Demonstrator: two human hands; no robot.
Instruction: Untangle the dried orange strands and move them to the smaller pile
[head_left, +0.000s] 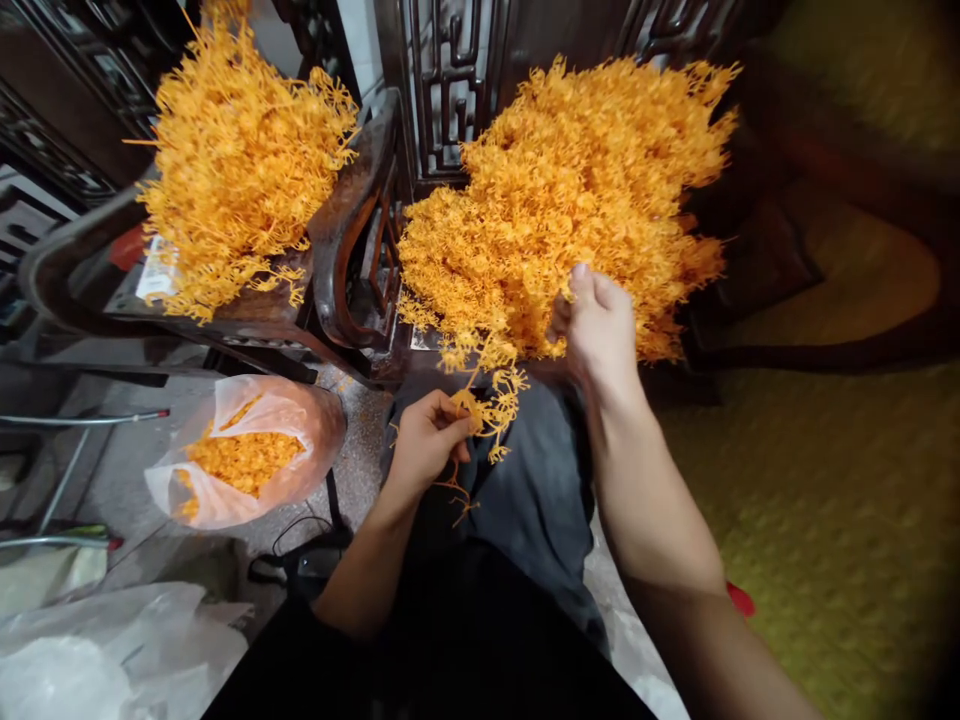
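A large heap of orange, curly plastic-like sprigs point(570, 190) lies on the dark wooden seat in front of me. Over my lap, my left hand point(431, 435) is closed on an orange sprig point(499, 395), its curled tips spreading to the right and thin stems hanging below. My right hand point(596, 315) is at the heap's front edge, fingers pinched together against the orange pieces; what they grip is too small to make out.
Another orange pile point(247, 170) rests on a carved wooden chair point(360, 210) at the left. Below it, a plastic bag point(319, 430) of small orange pieces stands on the floor. White plastic sheeting point(67, 660) lies at the lower left, and a yellowish textured surface point(780, 500) fills the right.
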